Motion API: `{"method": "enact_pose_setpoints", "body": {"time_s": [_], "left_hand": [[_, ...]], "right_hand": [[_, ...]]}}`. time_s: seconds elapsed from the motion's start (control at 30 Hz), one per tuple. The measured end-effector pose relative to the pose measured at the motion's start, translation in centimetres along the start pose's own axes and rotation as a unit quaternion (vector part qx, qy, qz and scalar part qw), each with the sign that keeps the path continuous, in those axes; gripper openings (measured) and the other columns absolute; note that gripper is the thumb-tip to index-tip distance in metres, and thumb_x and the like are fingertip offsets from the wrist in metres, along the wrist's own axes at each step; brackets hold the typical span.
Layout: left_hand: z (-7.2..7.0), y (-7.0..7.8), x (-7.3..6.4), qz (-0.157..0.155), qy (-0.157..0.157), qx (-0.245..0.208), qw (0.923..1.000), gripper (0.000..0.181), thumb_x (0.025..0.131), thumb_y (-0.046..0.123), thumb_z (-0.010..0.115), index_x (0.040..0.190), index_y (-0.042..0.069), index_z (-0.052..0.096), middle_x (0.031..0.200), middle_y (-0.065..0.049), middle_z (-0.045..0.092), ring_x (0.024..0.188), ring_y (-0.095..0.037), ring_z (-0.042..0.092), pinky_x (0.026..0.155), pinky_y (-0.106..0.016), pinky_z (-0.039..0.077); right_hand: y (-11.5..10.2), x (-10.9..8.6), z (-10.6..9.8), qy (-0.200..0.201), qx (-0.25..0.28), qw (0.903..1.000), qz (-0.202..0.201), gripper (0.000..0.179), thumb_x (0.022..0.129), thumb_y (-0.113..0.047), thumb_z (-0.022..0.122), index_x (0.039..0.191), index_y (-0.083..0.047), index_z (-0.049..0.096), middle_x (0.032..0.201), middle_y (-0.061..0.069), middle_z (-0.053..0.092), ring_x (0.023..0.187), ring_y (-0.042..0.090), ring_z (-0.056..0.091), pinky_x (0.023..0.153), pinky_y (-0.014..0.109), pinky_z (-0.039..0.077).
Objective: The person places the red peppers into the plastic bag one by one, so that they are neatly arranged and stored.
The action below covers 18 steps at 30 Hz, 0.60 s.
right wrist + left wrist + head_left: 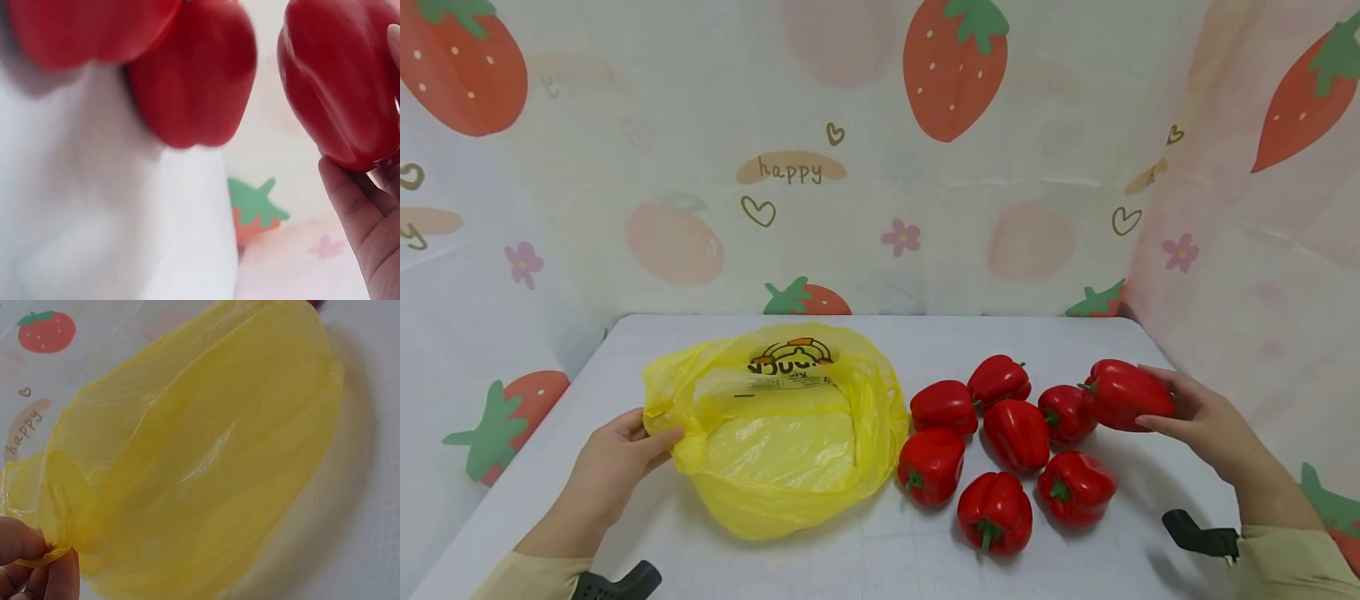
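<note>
Sleeves (pixel 1292 562), lower corners; left hand (pixel 613 462) pinches yellow bag (pixel 756 504), centre-left; right hand (pixel 1208 423) grips red pepper (pixel 1126 396), right. Apparent step: bagging; next move needs the mouth held open.

Surroundings

White tabletop (pixel 1045 335): enclosed far, left and right by a printed backdrop (pixel 445 325). Far panel (pixel 940 287): strawberry print (pixel 953 79), top; "happy" lettering (pixel 791 170), left of it; heart outline (pixel 758 212), below the lettering; pink flower (pixel 901 237), right.

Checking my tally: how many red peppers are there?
8: one pepper in the right hand; on the table, one farthest, three across the middle, three nearest. The bag could hide more.
</note>
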<state>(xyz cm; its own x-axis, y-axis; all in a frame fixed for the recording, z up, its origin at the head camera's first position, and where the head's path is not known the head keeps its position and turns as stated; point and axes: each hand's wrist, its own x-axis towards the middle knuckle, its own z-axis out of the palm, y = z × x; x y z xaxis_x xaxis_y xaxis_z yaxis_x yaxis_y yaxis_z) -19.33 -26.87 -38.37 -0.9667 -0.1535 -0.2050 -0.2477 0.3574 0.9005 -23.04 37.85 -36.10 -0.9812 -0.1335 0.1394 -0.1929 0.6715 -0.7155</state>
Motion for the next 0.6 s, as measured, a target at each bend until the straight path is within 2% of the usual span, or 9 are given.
{"method": "enact_pose_setpoints", "body": {"time_s": [0.1, 0.3, 0.47, 0.6], "left_hand": [[-0.1, 0.0, 0.0, 0.004, -0.001, -0.001, 1.0000, 0.075, 0.086, 0.038, 0.061, 0.141, 0.000, 0.028, 0.138, -0.021, 0.040, 0.097, -0.006, 0.057, 0.085, -0.027, 0.050], [-0.1, 0.0, -0.1, 0.012, 0.000, -0.010, 0.9999, 0.074, 0.086, 0.036, 0.062, 0.140, -0.002, 0.029, 0.137, -0.022, 0.040, 0.093, -0.002, 0.057, 0.084, -0.026, 0.051], [0.1, 0.0, -0.1, 0.015, 0.002, -0.012, 0.9998, 0.074, 0.086, 0.036, 0.062, 0.140, -0.002, 0.030, 0.137, -0.022, 0.040, 0.092, -0.001, 0.057, 0.084, -0.026, 0.051], [0.1, -0.1, -0.1, 0.016, 0.003, -0.015, 0.9998, 0.074, 0.085, 0.036, 0.062, 0.140, -0.002, 0.030, 0.137, -0.022, 0.040, 0.091, 0.000, 0.057, 0.083, -0.026, 0.051]], "right_hand": [[-1.0, 0.7, 0.1, -0.006, 0.014, 0.9996, -0.023, 0.066, 0.083, -0.021, 0.067, 0.140, -0.010, 0.034, 0.109, -0.011, 0.051, 0.091, -0.004, 0.051, 0.070, 0.025, 0.055], [-2.8, 2.3, 0.9, -0.014, 0.041, 0.9960, -0.078, 0.062, 0.084, -0.014, 0.066, 0.139, -0.008, 0.036, 0.109, -0.015, 0.053, 0.094, -0.003, 0.054, 0.071, 0.021, 0.054], [-4.3, 3.8, 1.7, -0.023, 0.066, 0.9921, -0.104, 0.060, 0.083, -0.009, 0.066, 0.137, -0.009, 0.039, 0.109, -0.015, 0.055, 0.094, 0.001, 0.056, 0.073, 0.020, 0.053], [-5.6, 5.1, 2.7, -0.033, 0.083, 0.9884, -0.123, 0.061, 0.083, -0.008, 0.066, 0.138, -0.009, 0.039, 0.112, -0.010, 0.056, 0.096, 0.004, 0.056, 0.075, 0.022, 0.053]]}}
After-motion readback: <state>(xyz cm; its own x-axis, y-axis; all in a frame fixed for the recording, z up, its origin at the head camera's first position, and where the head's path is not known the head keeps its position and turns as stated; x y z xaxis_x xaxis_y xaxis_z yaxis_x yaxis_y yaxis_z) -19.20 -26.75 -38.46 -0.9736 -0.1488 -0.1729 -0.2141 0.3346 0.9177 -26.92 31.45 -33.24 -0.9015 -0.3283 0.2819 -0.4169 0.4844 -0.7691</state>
